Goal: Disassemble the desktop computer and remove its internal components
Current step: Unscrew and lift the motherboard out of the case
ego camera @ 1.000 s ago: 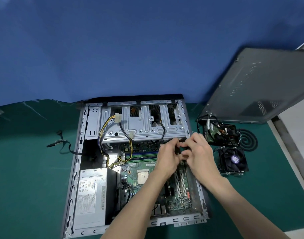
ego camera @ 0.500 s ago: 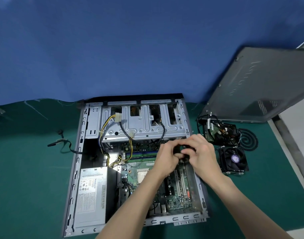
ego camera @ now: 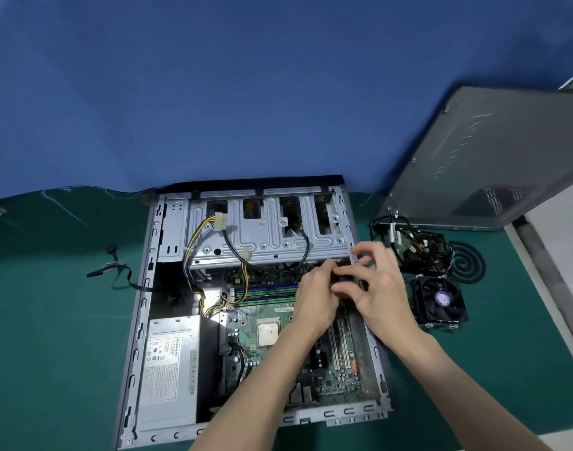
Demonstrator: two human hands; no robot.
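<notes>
The desktop computer case (ego camera: 168,288) is lying open on the green tabletop (ego camera: 51,353), with the cooling fan (ego camera: 439,299) already sitting outside it to the right. The left hand (ego camera: 314,299) and right hand (ego camera: 381,288) are meeting at the case's right edge, just below the drive cage (ego camera: 265,236), fingers curled and pinching something small and dark, possibly a connector; the view is too obscured to name it. Both forearms are reaching in from below, wrists angling inward. The next move is likely calling for a gentle, steady pull to free it from the motherboard (ego camera: 272,320).
</notes>
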